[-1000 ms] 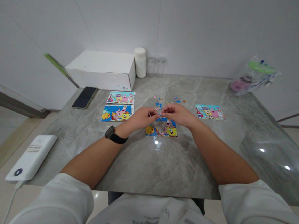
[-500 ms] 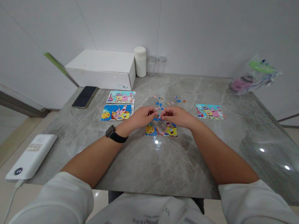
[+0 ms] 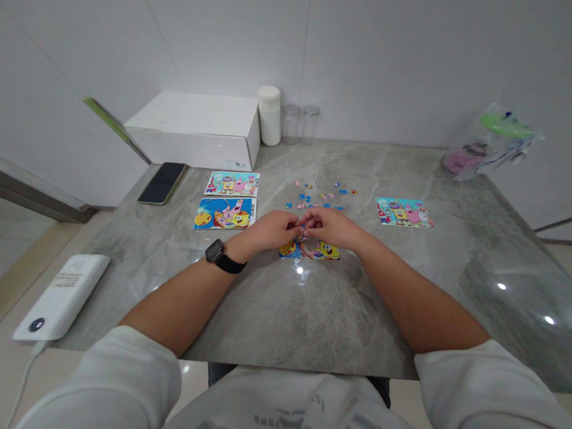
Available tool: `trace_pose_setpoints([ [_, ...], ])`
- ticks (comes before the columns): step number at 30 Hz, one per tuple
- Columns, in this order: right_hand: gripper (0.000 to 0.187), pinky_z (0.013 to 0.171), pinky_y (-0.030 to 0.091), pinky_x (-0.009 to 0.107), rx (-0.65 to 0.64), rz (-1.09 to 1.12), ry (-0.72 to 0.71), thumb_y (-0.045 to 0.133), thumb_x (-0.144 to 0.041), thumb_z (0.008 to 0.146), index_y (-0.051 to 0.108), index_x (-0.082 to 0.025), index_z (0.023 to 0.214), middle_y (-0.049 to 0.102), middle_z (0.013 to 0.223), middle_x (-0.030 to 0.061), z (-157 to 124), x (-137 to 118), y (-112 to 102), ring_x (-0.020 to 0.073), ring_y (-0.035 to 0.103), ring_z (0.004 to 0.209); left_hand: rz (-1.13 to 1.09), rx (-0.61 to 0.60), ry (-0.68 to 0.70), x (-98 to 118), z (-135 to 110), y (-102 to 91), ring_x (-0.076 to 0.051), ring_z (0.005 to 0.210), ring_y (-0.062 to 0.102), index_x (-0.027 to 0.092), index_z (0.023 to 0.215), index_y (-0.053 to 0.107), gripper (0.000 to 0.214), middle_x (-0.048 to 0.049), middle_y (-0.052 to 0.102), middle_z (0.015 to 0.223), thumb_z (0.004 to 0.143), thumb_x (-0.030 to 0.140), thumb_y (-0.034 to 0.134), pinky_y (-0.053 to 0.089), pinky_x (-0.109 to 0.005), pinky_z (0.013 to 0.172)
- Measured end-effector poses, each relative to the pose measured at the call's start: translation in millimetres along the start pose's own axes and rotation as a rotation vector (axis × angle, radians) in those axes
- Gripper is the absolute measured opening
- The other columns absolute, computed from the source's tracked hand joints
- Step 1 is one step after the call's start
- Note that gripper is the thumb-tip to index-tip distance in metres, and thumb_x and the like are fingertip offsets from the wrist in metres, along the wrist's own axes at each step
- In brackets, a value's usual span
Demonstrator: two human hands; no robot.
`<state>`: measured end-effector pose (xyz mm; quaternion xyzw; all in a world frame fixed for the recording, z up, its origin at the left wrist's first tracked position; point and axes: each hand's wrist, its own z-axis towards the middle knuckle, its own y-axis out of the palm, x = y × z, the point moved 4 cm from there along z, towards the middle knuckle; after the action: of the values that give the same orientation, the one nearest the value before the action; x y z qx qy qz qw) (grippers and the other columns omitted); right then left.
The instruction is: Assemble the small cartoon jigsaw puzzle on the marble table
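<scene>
My left hand (image 3: 275, 229), with a black watch on its wrist, meets my right hand (image 3: 333, 228) fingertip to fingertip. Both are closed in a pinch at a small puzzle piece (image 3: 303, 235), mostly hidden by the fingers. Just below them lies the joined part of a jigsaw puzzle (image 3: 330, 250), blue and yellow with cartoon figures; the hands cover its upper part. Beyond the fingers, several loose puzzle pieces (image 3: 305, 197) are scattered, blue ones and pinkish ones.
Two picture cards, an upper one (image 3: 232, 184) and a blue one (image 3: 224, 214), lie left; a finished-looking picture (image 3: 405, 213) lies right. A phone (image 3: 163, 183), white box (image 3: 193, 129), white bottle (image 3: 269, 116), two jars, a bagged cup (image 3: 471, 154) and a power bank (image 3: 62, 298) surround them.
My hands have come together, the right moving left and slightly down, and now meet over the joined puzzle. More loose pieces show beyond the fingers. The view has shifted slightly.
</scene>
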<state>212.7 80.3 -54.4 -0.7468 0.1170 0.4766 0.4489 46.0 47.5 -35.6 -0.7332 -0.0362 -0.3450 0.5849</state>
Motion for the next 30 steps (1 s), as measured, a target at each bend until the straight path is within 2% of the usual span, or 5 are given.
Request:
trace_pose_setpoints([
  [7, 0.017, 0.070, 0.050, 0.022, -0.006, -0.074, 0.029, 0.072, -0.006, 0.082, 0.071, -0.018, 0.094, 0.077, 0.082, -0.0007, 2, 2, 9, 0.0132, 0.071, 0.075, 0.122, -0.011, -0.055, 3, -3, -5.7, -0.019, 0.074, 0.062, 0.017, 0.092, 0.077, 0.031, -0.0057, 0.075, 0.084, 0.101, 0.036, 0.054, 0.036, -0.029, 0.064],
  [15, 0.017, 0.069, 0.050, 0.023, 0.023, -0.139, 0.022, 0.072, -0.007, 0.082, 0.073, -0.019, 0.094, 0.078, 0.083, -0.0003, 4, 2, 13, 0.0144, 0.073, 0.077, 0.155, -0.084, -0.087, 5, -7, -9.1, -0.017, 0.072, 0.061, 0.018, 0.094, 0.077, 0.031, -0.0046, 0.077, 0.086, 0.100, 0.037, 0.054, 0.037, -0.028, 0.063],
  [19, 0.015, 0.070, 0.051, 0.023, 0.033, -0.138, 0.028, 0.073, -0.009, 0.083, 0.074, -0.019, 0.094, 0.078, 0.084, -0.0001, 3, 0, 5, 0.0141, 0.072, 0.077, 0.124, -0.144, -0.086, 5, -10, -7.4, -0.017, 0.072, 0.062, 0.019, 0.089, 0.076, 0.025, -0.0023, 0.075, 0.081, 0.094, 0.041, 0.064, 0.035, -0.029, 0.062],
  [24, 0.013, 0.065, 0.050, 0.022, 0.008, -0.108, 0.081, 0.073, -0.011, 0.082, 0.072, -0.019, 0.093, 0.077, 0.081, -0.0004, -4, -2, -14, 0.0138, 0.070, 0.072, 0.108, -0.176, -0.063, 6, -11, -3.9, -0.016, 0.068, 0.059, 0.020, 0.085, 0.073, 0.031, -0.0003, 0.072, 0.078, 0.086, 0.050, 0.072, 0.032, -0.029, 0.059],
  [30, 0.019, 0.068, 0.050, 0.022, -0.058, -0.066, 0.073, 0.075, -0.012, 0.080, 0.071, -0.019, 0.097, 0.076, 0.082, -0.0010, -8, -9, -16, 0.0135, 0.070, 0.074, 0.081, -0.078, -0.043, 8, -7, -5.1, -0.018, 0.075, 0.064, 0.019, 0.094, 0.077, 0.027, -0.0033, 0.076, 0.086, 0.094, 0.042, 0.063, 0.040, -0.028, 0.066],
])
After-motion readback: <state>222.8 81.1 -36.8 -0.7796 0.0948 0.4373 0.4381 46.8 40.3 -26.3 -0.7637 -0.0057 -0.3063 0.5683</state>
